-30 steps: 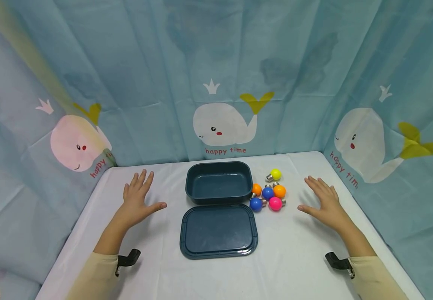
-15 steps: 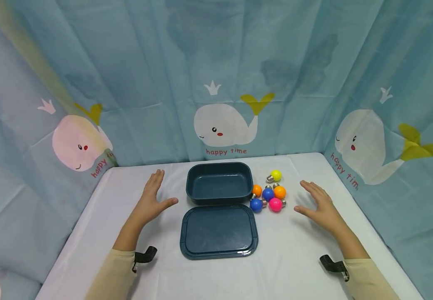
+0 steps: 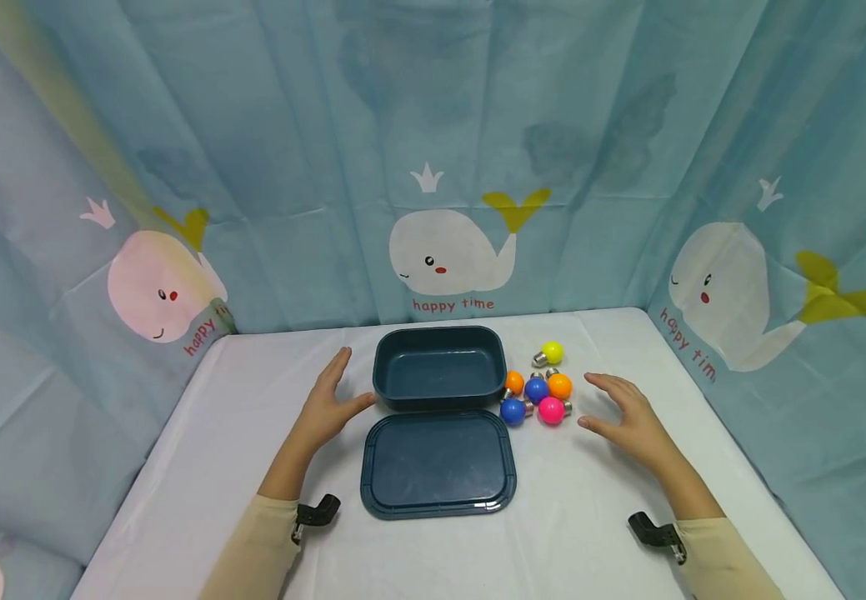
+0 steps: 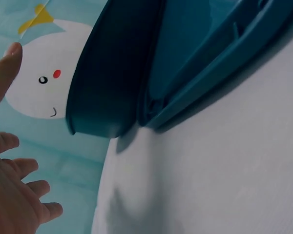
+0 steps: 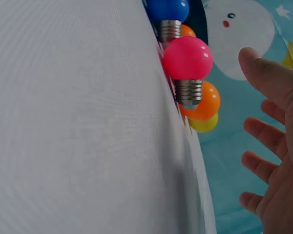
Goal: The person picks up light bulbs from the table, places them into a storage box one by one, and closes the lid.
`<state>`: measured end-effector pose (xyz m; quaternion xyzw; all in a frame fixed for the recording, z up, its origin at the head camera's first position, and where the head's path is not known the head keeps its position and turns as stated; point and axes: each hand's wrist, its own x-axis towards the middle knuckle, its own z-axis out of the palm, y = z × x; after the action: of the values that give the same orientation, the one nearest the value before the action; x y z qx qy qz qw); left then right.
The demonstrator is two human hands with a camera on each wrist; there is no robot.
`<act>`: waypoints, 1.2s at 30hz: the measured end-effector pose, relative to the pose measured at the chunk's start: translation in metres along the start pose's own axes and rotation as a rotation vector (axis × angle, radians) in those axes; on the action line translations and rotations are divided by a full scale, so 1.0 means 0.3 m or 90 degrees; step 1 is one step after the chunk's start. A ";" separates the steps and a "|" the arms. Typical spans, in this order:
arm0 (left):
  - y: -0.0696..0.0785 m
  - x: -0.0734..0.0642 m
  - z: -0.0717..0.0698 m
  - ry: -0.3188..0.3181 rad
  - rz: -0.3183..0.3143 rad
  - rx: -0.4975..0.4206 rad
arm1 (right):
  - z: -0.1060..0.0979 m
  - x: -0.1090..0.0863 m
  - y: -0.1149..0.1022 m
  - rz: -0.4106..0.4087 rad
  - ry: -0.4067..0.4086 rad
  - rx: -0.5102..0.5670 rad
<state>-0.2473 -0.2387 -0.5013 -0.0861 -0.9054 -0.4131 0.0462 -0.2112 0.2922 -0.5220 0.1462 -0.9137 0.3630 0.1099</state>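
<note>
Beige sleeve (image 3: 248,550): left forearm, angled in over the white surface (image 3: 568,525).
Left grip (image 3: 325,412): wide, thumb spread, holding nothing; just beside the box's left wall, apart from it in the left wrist view.
Lid (image 3: 438,467): dark blue, flat, just in front of the box.
Box (image 3: 440,402): dark blue, upright, mouth open.
Bulbs, six, right of box: orange bulb (image 3: 514,382) at the box wall, contact unclear; front blue bulb (image 3: 512,411); rear blue bulb (image 3: 536,388); pink bulb (image 3: 550,410); yellow bulb (image 3: 552,352), set apart at back; outer orange bulb (image 3: 560,385).
Right grip (image 3: 635,425): wide, holding nothing; near the pink and outer orange bulbs.
Hazards: a low left thumb could bump the box into the bulbs; drawing the box forward could snag the lid; round bulbs, unfenced, could roll if brushed; tight spacing means a pinch on one may shift its neighbours.
Edges: generous room left of the left grip and in front of the lid; box and yellow bulb near the back edge, curtain (image 3: 598,250) behind; narrower strip right of the right grip.
</note>
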 end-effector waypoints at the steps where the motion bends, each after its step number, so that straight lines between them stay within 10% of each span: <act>1: 0.001 0.000 0.007 -0.001 0.000 -0.008 | 0.003 0.002 -0.002 -0.003 0.001 0.001; 11: -0.006 0.024 0.079 -0.018 0.003 -0.050 | 0.025 0.008 -0.005 -0.009 -0.003 0.012; 22: -0.031 0.025 0.128 -0.019 0.008 -0.049 | 0.075 -0.010 0.025 0.096 -0.055 0.082; 36: -0.048 0.010 0.154 0.010 0.011 -0.099 | 0.115 -0.003 0.045 0.052 -0.044 0.060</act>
<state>-0.2537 -0.2128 -0.5417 -0.0938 -0.8694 -0.4826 0.0496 -0.2183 0.2777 -0.5553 0.1264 -0.9041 0.4042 0.0565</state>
